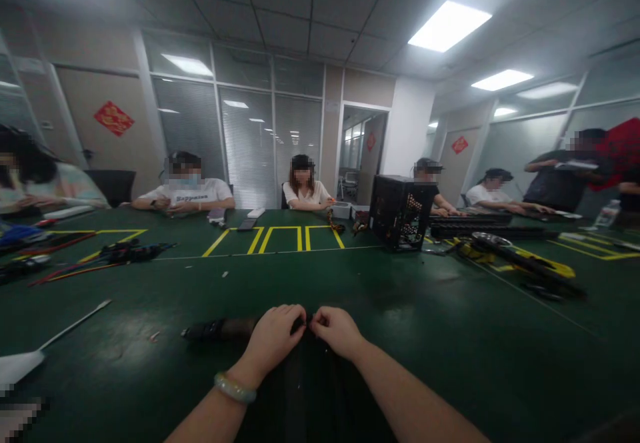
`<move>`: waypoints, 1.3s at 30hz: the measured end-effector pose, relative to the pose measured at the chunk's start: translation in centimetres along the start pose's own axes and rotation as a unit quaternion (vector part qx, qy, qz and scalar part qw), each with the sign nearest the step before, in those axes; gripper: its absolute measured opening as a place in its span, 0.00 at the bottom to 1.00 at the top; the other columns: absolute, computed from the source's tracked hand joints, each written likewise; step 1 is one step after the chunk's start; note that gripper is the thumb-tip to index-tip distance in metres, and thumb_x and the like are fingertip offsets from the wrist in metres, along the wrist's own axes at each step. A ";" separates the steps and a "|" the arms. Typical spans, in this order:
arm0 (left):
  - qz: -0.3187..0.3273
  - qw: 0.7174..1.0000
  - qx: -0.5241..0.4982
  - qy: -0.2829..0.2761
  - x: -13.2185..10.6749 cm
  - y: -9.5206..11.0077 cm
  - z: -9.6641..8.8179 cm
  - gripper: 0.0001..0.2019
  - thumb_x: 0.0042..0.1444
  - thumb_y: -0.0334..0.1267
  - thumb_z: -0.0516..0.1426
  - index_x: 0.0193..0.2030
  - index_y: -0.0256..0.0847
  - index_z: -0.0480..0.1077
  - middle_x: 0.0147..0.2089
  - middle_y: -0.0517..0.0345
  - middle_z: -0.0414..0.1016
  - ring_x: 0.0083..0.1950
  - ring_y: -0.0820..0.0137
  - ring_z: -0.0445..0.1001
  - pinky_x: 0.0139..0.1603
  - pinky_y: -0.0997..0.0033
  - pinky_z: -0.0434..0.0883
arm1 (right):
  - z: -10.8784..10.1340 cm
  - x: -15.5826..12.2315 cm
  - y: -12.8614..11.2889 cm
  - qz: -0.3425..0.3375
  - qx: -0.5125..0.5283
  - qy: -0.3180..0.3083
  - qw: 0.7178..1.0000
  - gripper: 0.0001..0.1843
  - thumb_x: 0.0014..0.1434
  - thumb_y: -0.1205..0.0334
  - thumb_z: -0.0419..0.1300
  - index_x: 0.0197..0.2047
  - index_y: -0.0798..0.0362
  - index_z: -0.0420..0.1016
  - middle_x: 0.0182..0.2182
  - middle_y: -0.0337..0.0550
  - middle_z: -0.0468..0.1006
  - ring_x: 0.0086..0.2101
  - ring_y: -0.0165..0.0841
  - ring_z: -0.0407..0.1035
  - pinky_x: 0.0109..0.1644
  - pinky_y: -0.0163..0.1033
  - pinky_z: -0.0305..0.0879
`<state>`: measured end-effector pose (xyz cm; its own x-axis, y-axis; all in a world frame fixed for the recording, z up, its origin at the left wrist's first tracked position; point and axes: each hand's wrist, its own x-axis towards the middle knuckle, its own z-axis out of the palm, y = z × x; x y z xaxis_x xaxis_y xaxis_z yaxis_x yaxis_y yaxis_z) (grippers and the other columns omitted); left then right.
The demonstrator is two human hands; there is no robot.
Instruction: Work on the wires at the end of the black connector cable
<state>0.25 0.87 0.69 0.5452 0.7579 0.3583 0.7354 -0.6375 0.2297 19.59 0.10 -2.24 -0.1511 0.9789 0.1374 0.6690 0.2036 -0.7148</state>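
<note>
My left hand [280,330] and my right hand [337,330] come close together over the table, fingertips almost meeting. Both are closed in a pinch around something small and dark, too hidden by the fingers to make out. A dark rod-shaped tool [215,330], narrowing to a light tip at its left end, lies on the table and runs behind my left hand. On my left wrist is a pale green bangle [234,388]. Dark strips show faintly below my hands, between the forearms.
A black computer case [400,213] stands across the green table [150,296]. Cables [133,251] lie at left; black and yellow parts [515,260] at right. A thin light-coloured rod [75,324] is near left. Several people sit around the far side; one stands at right.
</note>
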 end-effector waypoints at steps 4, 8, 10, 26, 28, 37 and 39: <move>0.006 1.000 0.013 -0.007 -0.2 0.4 -0.2 0.03 0.58 0.34 0.55 0.39 0.44 0.67 0.39 0.59 0.72 0.43 0.65 0.70 0.44 0.67 0.62 | -0.4 -0.5 -0.8 0.008 -0.006 -0.002 1.000 0.07 0.59 0.58 0.59 0.36 0.50 0.77 0.28 0.36 0.79 0.29 0.30 0.71 0.31 0.31 0.59; 0.015 1.000 0.026 -0.006 -0.5 0.6 -0.4 0.02 0.59 0.34 0.56 0.39 0.44 0.67 0.40 0.59 0.71 0.44 0.65 0.70 0.45 0.67 0.62 | -0.5 -0.8 -1.2 0.012 -0.016 0.003 1.000 0.07 0.59 0.58 0.59 0.37 0.50 0.77 0.29 0.36 0.79 0.30 0.30 0.72 0.32 0.31 0.60; 0.020 0.999 0.031 -0.006 -0.6 0.6 -0.4 0.02 0.59 0.34 0.56 0.39 0.44 0.67 0.40 0.59 0.71 0.44 0.66 0.70 0.45 0.67 0.61 | -0.4 -0.8 -1.2 0.012 -0.023 0.008 1.000 0.06 0.59 0.59 0.60 0.36 0.51 0.77 0.29 0.36 0.79 0.31 0.30 0.72 0.33 0.31 0.60; 0.014 0.999 0.037 -0.005 -0.7 0.6 -0.6 0.02 0.60 0.35 0.55 0.39 0.43 0.67 0.40 0.58 0.72 0.45 0.65 0.70 0.45 0.67 0.62 | 0.1 0.3 -0.4 0.013 -0.015 -0.016 1.000 0.07 0.59 0.59 0.59 0.36 0.53 0.76 0.28 0.37 0.79 0.28 0.28 0.71 0.31 0.30 0.60; 0.012 0.999 0.038 -0.007 -0.5 0.5 -0.6 0.02 0.60 0.35 0.55 0.39 0.43 0.67 0.40 0.57 0.72 0.45 0.65 0.70 0.45 0.66 0.62 | 0.0 0.6 -0.3 0.013 -0.019 -0.016 1.000 0.08 0.59 0.59 0.59 0.35 0.53 0.76 0.28 0.37 0.79 0.28 0.29 0.71 0.32 0.30 0.59; 0.002 0.999 0.038 -0.006 0.6 0.0 -0.1 0.02 0.60 0.35 0.55 0.39 0.42 0.67 0.40 0.56 0.72 0.45 0.64 0.70 0.46 0.65 0.62 | -0.2 1.9 -0.3 0.023 -0.041 -0.022 0.999 0.08 0.59 0.56 0.60 0.35 0.51 0.76 0.28 0.36 0.79 0.28 0.28 0.70 0.31 0.30 0.57; 0.003 0.999 0.039 -0.005 0.6 0.0 -0.1 0.02 0.60 0.34 0.55 0.39 0.42 0.67 0.40 0.56 0.72 0.45 0.64 0.70 0.45 0.65 0.62 | -0.2 1.9 -0.3 0.022 -0.046 -0.020 0.998 0.08 0.59 0.57 0.60 0.35 0.52 0.76 0.28 0.36 0.79 0.28 0.28 0.69 0.31 0.30 0.57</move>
<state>0.54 1.30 0.95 0.5530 0.7557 0.3509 0.7612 -0.6295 0.1561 19.26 1.91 -1.66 -0.1470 0.9860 0.0781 0.7397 0.1620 -0.6531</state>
